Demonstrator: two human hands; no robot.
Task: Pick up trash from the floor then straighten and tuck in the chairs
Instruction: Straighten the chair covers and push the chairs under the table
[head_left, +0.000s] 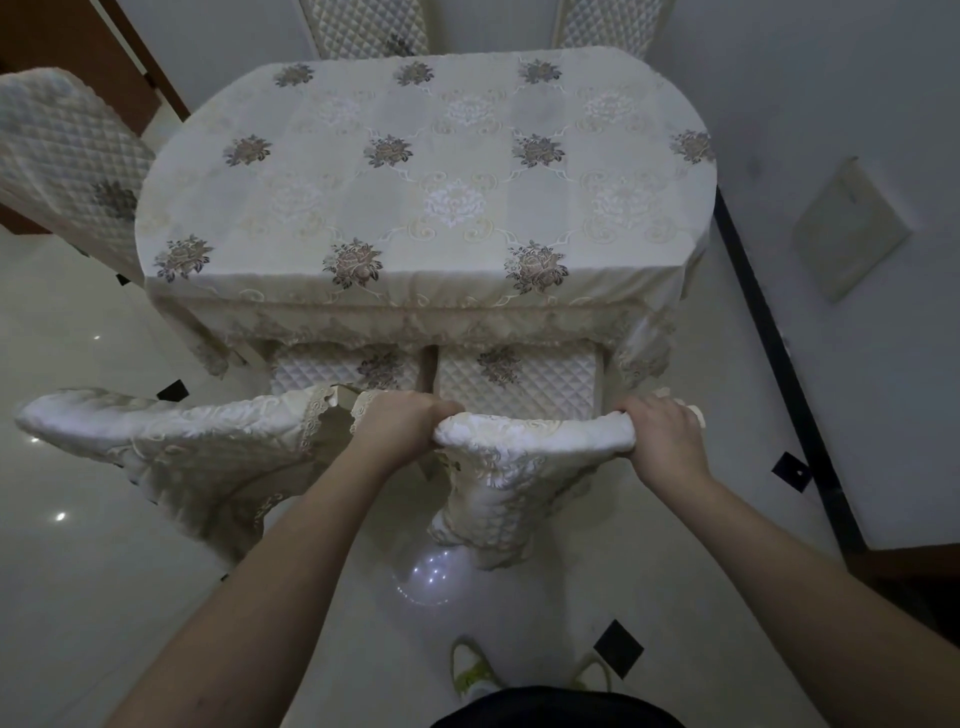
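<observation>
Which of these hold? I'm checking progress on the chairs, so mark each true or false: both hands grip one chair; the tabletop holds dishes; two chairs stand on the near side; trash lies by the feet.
1. Both hands grip one chair: true. The left hand and right hand grip the top of the right cream quilted chair.
2. False: the floral tablecloth is bare.
3. True: the left cream quilted chair stands beside it.
4. False: no trash shows there.

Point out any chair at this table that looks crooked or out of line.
The left near chair sits angled, its back swung leftward away from the table. The right near chair, gripped at its top by the left hand and right hand, faces the table squarely.
</observation>
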